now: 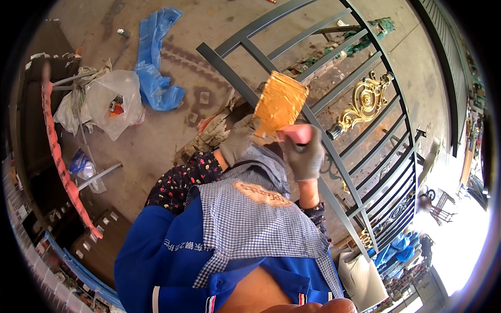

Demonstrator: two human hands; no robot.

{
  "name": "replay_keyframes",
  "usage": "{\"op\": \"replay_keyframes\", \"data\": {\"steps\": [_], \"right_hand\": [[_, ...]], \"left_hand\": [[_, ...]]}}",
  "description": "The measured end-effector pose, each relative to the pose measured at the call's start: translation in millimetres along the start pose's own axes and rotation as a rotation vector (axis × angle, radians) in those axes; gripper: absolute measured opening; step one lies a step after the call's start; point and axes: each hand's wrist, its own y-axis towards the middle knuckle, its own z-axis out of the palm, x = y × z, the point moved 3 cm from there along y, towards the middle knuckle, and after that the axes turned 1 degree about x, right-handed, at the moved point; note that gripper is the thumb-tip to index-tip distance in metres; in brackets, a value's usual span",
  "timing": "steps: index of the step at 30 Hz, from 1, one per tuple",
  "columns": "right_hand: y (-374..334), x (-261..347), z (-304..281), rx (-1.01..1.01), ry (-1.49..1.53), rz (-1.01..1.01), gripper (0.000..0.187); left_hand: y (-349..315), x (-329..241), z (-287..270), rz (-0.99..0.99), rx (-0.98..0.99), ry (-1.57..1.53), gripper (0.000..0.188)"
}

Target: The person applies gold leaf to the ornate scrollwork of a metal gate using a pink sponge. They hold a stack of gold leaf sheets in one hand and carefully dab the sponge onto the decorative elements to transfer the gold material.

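Note:
In front of my chest, my gloved left hand (239,142) grips the lower edge of a flat, roughly rectangular piece coated in wrinkled gold (283,99). My gloved right hand (307,156) is closed around a smooth pink object (296,133), just below the gold piece. Motion blurs where the two things meet, so I cannot tell whether they touch. Beyond my hands, to the right, stands a dark grey metal railing (334,53) with curved rails and bars. A gold scroll ornament (365,99) is set between its bars.
A strip of blue sheeting (151,62) lies on the floor, far left. Beside it a clear plastic bag (115,99) hangs open with rubbish inside. A red-wrapped bar (61,167) runs along the left. Green wrapped material (383,28) lies behind the railing.

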Motion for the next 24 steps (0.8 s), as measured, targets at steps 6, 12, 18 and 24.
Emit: {"op": "replay_keyframes", "data": {"steps": [6, 12, 18, 24], "right_hand": [[-15.4, -108.1, -2.3, -0.181, 0.201, 0.354, 0.052], [9.9, -133.6, 63.8, -0.003, -0.017, 0.331, 0.049], [42.5, -127.9, 104.5, 0.059, -0.158, 0.05, 0.045], [38.8, -147.1, 109.7, 0.167, -0.324, -0.007, 0.045]], "left_hand": [[-14.1, -46.8, -35.9, 0.176, -0.121, 0.467, 0.046], [-33.5, -70.8, -36.1, 0.121, -0.117, -0.098, 0.052], [-41.1, -57.5, -67.4, 0.145, -0.2, 0.02, 0.063], [-50.2, -61.5, -65.6, 0.098, -0.238, -0.009, 0.062]]}}
